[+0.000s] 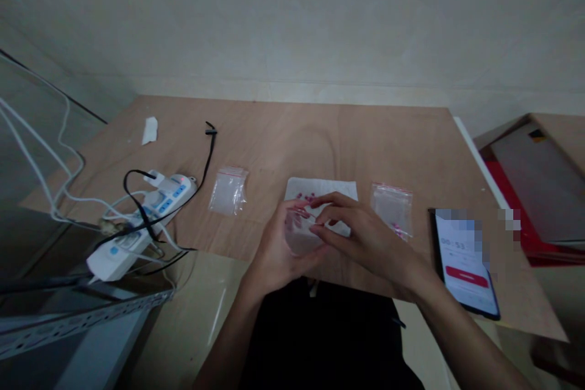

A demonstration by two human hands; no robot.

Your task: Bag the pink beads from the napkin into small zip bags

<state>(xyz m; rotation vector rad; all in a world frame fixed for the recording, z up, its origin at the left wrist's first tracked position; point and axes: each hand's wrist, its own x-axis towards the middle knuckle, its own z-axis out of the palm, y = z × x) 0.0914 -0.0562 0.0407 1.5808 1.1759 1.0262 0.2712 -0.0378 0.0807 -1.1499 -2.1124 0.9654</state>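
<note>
My left hand is closed around a small clear zip bag, holding it above the table's front edge. At the bag's upper part, the fingertips of my right hand are drawn together; whatever they pinch is too small to make out. Just behind the hands lies a white sheet, partly covered by them, with several small pink-red pieces on it. To the right is another clear zip bag with a few pink pieces near its bottom. A stack of clear zip bags lies on the left.
A phone showing a timer lies at the right of the wooden table. On the left, a white power strip carries plugs and tangled cables. A white scrap lies farther back. Beyond the right edge stands a box.
</note>
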